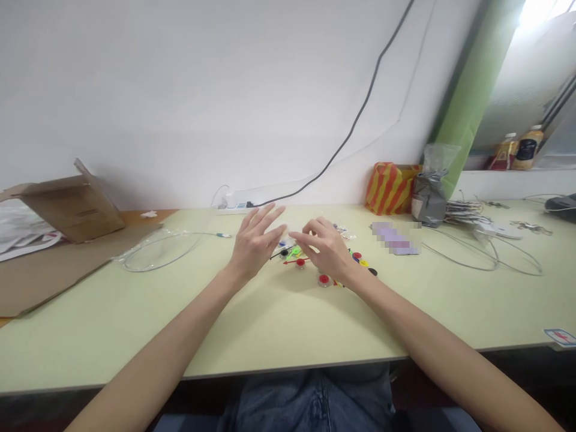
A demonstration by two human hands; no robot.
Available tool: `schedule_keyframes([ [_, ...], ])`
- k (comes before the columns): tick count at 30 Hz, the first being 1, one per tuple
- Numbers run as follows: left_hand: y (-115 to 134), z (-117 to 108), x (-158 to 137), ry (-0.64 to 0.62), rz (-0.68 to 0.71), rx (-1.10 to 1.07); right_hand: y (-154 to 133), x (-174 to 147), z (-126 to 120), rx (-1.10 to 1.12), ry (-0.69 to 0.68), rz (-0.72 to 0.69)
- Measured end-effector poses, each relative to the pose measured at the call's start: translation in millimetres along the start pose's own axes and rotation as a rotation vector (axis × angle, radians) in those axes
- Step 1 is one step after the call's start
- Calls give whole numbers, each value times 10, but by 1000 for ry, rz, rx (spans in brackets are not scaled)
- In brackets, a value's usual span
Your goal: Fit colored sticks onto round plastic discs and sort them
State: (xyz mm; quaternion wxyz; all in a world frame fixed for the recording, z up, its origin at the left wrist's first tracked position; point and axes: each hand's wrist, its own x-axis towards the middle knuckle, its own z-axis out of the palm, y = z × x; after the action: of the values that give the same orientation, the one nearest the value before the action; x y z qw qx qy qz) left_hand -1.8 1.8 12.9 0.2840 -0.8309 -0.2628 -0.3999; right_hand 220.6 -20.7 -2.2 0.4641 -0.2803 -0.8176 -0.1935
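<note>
My left hand is raised a little above the table with its fingers stretched and spread; nothing shows in its grip. Close by on the right, my right hand has its fingers bent toward the thumb. Whatever it may pinch is too small or too pale to make out. Beneath and around both hands lie small colourful plastic parts: a red-centred clear disc, a smaller red disc beside a red arrow, a black-centred disc and a yellow piece. My right hand hides part of this group.
A cardboard box and a looped cable are on the left. At the back stand a power strip, a striped bag and a grey bag. A purple packet and thin cables lie to the right.
</note>
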Motion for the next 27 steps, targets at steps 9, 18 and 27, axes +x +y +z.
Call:
schedule_keyframes([
  [9,20,8,-22,-216,-71,-86,-34,-29,63,68,-18,-13],
  [18,-1,30,-35,-321,87,-315,-51,-44,83,37,-340,-61],
  [27,-7,-95,11,-470,45,-83,-180,52,-119,-25,-574,-171],
])
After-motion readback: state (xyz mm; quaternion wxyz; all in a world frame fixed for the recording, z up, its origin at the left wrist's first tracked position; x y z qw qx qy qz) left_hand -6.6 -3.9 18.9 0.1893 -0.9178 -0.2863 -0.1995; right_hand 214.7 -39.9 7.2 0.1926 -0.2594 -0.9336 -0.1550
